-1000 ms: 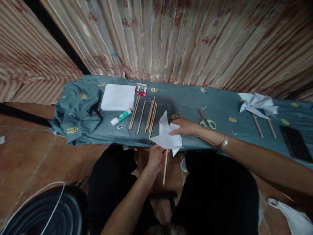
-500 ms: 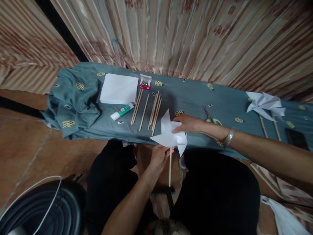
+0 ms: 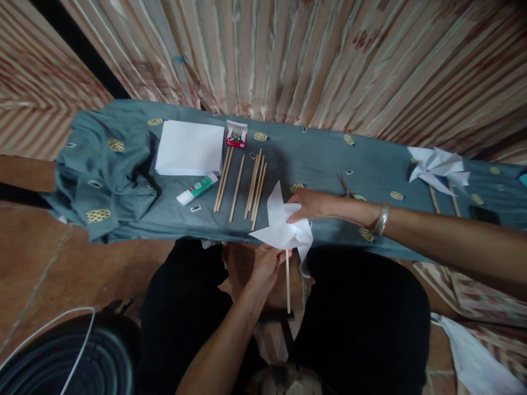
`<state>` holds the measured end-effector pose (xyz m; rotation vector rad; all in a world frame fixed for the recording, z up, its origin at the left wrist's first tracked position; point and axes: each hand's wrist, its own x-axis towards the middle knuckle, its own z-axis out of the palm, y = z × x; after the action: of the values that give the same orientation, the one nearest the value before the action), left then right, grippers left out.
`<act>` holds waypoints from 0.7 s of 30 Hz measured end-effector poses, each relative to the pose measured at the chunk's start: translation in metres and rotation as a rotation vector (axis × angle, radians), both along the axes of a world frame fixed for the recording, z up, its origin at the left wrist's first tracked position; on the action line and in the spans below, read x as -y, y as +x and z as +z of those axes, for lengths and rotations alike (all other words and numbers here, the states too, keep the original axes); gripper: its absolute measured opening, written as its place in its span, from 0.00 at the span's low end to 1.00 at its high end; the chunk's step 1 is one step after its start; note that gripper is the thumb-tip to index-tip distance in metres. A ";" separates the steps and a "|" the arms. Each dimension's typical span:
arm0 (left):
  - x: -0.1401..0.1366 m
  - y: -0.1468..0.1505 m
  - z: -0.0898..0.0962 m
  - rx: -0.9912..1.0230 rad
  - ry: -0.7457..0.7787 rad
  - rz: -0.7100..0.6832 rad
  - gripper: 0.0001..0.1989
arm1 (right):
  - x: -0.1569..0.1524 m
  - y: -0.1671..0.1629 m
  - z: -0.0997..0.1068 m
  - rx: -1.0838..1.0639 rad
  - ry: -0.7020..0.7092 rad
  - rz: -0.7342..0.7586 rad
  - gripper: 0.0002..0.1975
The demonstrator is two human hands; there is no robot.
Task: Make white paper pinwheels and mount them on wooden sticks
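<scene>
A white paper pinwheel [image 3: 280, 227] on a wooden stick [image 3: 288, 285] is held over the table's front edge. Beneath its blades, my left hand [image 3: 267, 260] is closed around the upper part of the stick; some fingers are hidden by the paper. My right hand [image 3: 307, 204], with a bangle at the wrist, grips the pinwheel's right side near its middle, thumb on the paper. Scissors [image 3: 345, 185] lie partly behind the right forearm. Several loose wooden sticks [image 3: 236, 189] rest left of the pinwheel.
On the blue-grey cloth [image 3: 321, 159] lie a stack of white paper [image 3: 189, 148], a red box of metal pins [image 3: 236, 134] and a glue stick [image 3: 197, 189]. Finished-looking pinwheels [image 3: 438, 167] and a dark phone [image 3: 483, 215] lie at the right. A black round stool [image 3: 82, 356] stands at lower left.
My view has shifted slightly, so the table things appear farther left. Both hands keep nearly the same hold on the pinwheel and its stick.
</scene>
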<state>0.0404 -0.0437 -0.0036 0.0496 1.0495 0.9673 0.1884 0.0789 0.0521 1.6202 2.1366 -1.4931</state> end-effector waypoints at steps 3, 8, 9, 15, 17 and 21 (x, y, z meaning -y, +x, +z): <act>0.000 0.000 0.000 -0.001 -0.008 -0.006 0.15 | 0.000 -0.002 0.003 0.018 -0.013 0.015 0.07; -0.001 0.000 -0.001 0.002 0.002 -0.004 0.14 | 0.001 -0.003 0.005 0.006 -0.019 0.044 0.07; -0.001 0.000 -0.001 0.002 0.004 -0.006 0.14 | 0.001 -0.003 0.005 0.001 -0.020 0.042 0.07; -0.002 0.000 -0.003 0.034 -0.027 -0.002 0.16 | 0.001 -0.007 0.007 0.088 -0.015 0.069 0.06; -0.001 -0.001 -0.003 0.052 -0.032 0.006 0.17 | 0.002 -0.009 0.009 0.116 -0.011 0.075 0.06; 0.000 -0.002 -0.004 0.051 -0.037 0.004 0.15 | 0.001 -0.011 0.012 0.136 -0.011 0.086 0.05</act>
<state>0.0387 -0.0435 -0.0078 -0.0076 1.0206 0.9480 0.1774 0.0776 0.0639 1.5569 2.0923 -1.3278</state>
